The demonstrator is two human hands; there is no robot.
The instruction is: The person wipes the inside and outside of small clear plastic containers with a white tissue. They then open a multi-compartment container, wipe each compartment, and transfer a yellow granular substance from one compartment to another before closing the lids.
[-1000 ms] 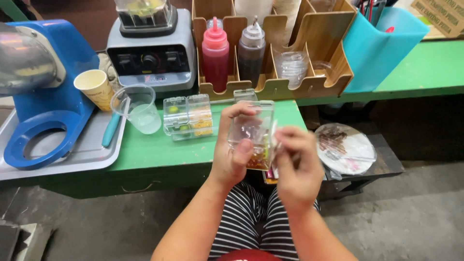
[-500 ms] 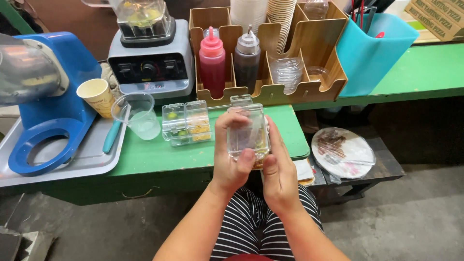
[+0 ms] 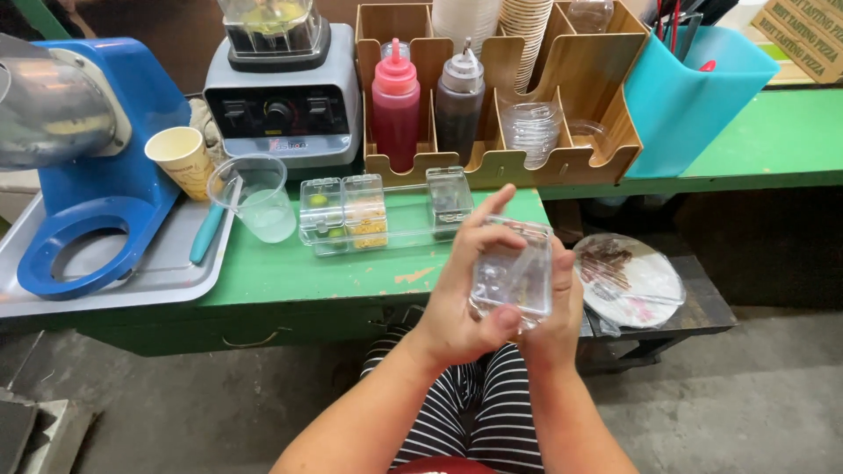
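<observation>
In the head view, the left hand (image 3: pixel 464 298) and the right hand (image 3: pixel 555 320) both clasp a small clear plastic box (image 3: pixel 514 276), fingers curled around its sides, held in the air just off the front edge of the green wooden table (image 3: pixel 290 272). Near that front edge a clear plastic compartment tray (image 3: pixel 382 215) lies, with a clear plastic cup (image 3: pixel 255 197) just left of it.

bare forearms, black-and-white striped trousers (image 3: pixel 492 404)

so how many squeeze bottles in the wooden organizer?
2: a red squeeze bottle and a dark squeeze bottle, side by side in the wooden organizer. Others may be hidden behind its dividers.
</observation>
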